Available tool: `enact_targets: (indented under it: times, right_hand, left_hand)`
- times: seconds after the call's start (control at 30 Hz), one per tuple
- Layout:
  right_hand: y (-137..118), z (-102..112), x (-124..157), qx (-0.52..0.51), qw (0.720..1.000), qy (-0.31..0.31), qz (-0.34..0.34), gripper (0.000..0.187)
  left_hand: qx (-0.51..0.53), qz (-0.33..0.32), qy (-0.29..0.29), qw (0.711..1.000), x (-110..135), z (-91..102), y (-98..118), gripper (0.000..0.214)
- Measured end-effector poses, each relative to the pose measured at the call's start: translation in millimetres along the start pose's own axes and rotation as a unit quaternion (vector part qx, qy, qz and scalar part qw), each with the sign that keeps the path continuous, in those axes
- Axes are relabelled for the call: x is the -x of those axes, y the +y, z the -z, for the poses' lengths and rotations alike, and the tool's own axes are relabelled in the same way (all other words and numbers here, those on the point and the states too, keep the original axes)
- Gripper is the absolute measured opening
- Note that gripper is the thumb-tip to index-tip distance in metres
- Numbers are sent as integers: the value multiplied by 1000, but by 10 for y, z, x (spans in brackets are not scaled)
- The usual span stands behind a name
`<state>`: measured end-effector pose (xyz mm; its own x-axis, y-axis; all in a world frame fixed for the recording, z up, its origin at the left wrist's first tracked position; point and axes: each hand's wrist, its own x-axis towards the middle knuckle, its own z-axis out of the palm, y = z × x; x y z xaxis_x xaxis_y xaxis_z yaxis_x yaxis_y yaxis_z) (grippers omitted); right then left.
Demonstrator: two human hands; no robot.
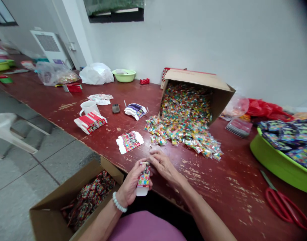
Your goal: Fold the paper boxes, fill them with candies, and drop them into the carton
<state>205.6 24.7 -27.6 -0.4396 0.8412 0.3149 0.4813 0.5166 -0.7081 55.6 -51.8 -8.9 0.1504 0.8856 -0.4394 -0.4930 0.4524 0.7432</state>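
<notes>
My left hand [130, 182] is wrapped round a small printed cardboard candy box [143, 177], its lower white flap sticking out. At the box's upper end are the fingertips of my right hand [165, 167], slightly bent and apart; whether they press on the box I cannot tell. Just beyond my hands lies a flattened printed box [130, 141]. Small clear packets of coloured candy [183, 130] spill onto the table [213, 180] from a large cardboard carton [222, 100] on its side. Below left, an open carton [46, 222] holds many printed packs [92, 197].
A bundle of red-and-white flat boxes [90, 122] lies by a white mug [88, 107]. Purple flat boxes [135, 110] and a dark phone-like device [115, 108] sit farther back. At right are red-handled scissors [286, 204] and a green basin [276, 164] of dark packets.
</notes>
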Motion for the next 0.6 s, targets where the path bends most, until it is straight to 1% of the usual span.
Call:
enact_targets:
  times: [0.07, 0.17, 0.23, 0.33, 0.43, 0.5, 0.6]
  right_hand:
    - [202, 3, -215, 37, 998, 43, -26, 19]
    - [449, 3, -446, 77, 992, 81, -60, 37]
    - [562, -6, -510, 82, 990, 89, -75, 34]
    - [650, -3, -489, 49, 988, 106, -96, 27]
    - [598, 63, -368, -14, 982, 141, -124, 24]
    - [463, 138, -247, -70, 976, 152, -141, 27]
    - [142, 234, -42, -167, 964, 137, -156, 31]
  left_hand:
    - [2, -24, -6, 1000, 21, 57, 38, 49]
    - [-23, -31, -12, 999, 75, 174, 65, 44]
    - [-31, -32, -6, 999, 102, 264, 67, 45]
    - [-28, -53, 21, 998, 111, 374, 92, 56]
    - [-27, -60, 37, 997, 84, 412, 168, 63]
    - [-35, -55, 30, 997, 53, 401, 226, 55]
    - [-55, -69, 28, 996, 9, 355, 275, 40]
